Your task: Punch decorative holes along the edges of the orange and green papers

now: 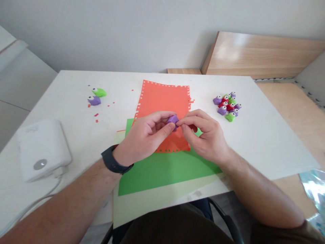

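Note:
My left hand and my right hand meet over the table's middle, both pinched round a small purple paper punch. Under them lies an orange sheet with punched holes along its edges. It rests on a green sheet. A dark watch sits on my left wrist.
A cluster of several purple, red and green punches lies at the right. A green punch and a purple punch sit at the left among orange paper bits. A white device with a cable stands near the table's left edge.

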The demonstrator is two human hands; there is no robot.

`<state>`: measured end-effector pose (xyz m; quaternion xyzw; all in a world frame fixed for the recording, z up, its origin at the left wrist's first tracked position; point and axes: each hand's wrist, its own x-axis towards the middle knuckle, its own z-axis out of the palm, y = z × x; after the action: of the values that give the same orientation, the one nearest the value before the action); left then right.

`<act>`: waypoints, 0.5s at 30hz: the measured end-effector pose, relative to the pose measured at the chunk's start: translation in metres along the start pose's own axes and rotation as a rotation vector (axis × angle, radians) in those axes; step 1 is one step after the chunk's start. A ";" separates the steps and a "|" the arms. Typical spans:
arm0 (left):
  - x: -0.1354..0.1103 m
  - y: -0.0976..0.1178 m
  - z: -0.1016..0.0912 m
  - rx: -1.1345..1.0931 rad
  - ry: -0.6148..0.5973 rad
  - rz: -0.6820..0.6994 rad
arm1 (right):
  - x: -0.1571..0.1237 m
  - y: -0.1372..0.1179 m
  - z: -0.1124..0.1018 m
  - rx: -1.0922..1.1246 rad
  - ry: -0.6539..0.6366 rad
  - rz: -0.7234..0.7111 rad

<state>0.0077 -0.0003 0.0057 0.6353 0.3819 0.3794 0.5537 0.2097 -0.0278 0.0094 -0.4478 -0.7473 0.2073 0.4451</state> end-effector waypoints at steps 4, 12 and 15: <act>0.000 0.000 -0.001 -0.054 -0.016 -0.025 | 0.000 -0.001 0.001 0.006 0.069 0.030; 0.001 0.001 -0.004 -0.100 -0.066 -0.053 | -0.005 0.004 0.004 0.024 0.046 0.096; 0.001 0.001 -0.005 -0.151 -0.076 -0.069 | -0.005 0.004 0.004 0.010 0.037 0.087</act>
<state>0.0040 0.0024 0.0071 0.5920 0.3527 0.3634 0.6270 0.2093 -0.0295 0.0020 -0.4812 -0.7178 0.2219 0.4517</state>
